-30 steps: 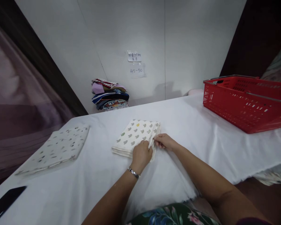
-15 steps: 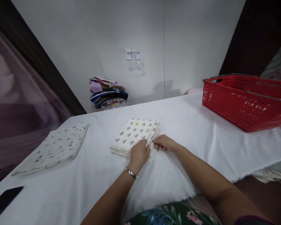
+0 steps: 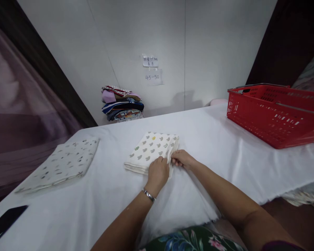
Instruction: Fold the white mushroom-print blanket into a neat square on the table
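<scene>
A folded cream cloth printed with grey shapes and a few yellow and green ones lies in the middle of the table. My left hand rests at its near right corner, fingers bent and closed on the layered edge. At the right side of the cloth, my right hand pinches the folded edge between thumb and fingers. The fingertips of both hands are partly hidden. A silver bracelet circles my left wrist.
Another folded, patterned cloth lies on the white-covered table at left, with a black phone-like slab nearer me. A red basket stands at right. Behind the table's far edge is a stack of folded fabrics, below wall notes.
My left hand has shifted slightly right and down along the cloth's near edge. My right hand stays pinched on the right edge. The whole view has moved a little.
</scene>
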`<state>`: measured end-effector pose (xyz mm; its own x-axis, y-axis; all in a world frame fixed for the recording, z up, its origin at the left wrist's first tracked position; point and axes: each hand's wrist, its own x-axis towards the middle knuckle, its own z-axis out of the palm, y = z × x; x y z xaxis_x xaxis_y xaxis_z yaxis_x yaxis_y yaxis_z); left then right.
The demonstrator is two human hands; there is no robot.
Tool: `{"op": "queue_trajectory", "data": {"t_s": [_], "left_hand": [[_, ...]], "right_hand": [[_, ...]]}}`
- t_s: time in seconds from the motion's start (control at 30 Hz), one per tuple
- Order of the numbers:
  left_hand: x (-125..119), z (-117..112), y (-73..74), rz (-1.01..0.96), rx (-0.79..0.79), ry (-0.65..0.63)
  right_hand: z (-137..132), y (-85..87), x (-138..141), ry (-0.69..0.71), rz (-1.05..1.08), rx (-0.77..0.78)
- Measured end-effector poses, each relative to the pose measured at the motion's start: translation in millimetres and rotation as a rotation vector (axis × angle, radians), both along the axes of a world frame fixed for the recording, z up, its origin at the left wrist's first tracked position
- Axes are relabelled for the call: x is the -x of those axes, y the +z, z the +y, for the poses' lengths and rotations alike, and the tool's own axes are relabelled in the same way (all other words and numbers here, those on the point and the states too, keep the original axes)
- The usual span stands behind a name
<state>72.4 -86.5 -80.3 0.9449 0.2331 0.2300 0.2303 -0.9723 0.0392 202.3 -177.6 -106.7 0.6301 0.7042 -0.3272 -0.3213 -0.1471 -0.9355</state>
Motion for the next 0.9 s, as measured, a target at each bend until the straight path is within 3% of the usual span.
{"op": "queue_trajectory", "data": {"t_s": [0.27, 0.47, 0.6, 0.9], "left_hand": [[-5, 4, 5.4, 0.066, 0.062, 0.086], [-11, 21, 20.3, 0.101, 0.22, 0.179], [-13, 29, 21.5, 0.095, 0.315, 0.181], [-10, 27, 17.9, 0.057, 0.284, 0.156]], "right_hand": [[-2, 6.5, 1, -0.004, -0.01, -0.024], [-13, 4.1, -14, -0.011, -0.006, 0.066], [-11, 2.9, -11, 0.019, 0.028, 0.042], [3, 1.8, -3, -0.007, 0.14, -0.008]]}}
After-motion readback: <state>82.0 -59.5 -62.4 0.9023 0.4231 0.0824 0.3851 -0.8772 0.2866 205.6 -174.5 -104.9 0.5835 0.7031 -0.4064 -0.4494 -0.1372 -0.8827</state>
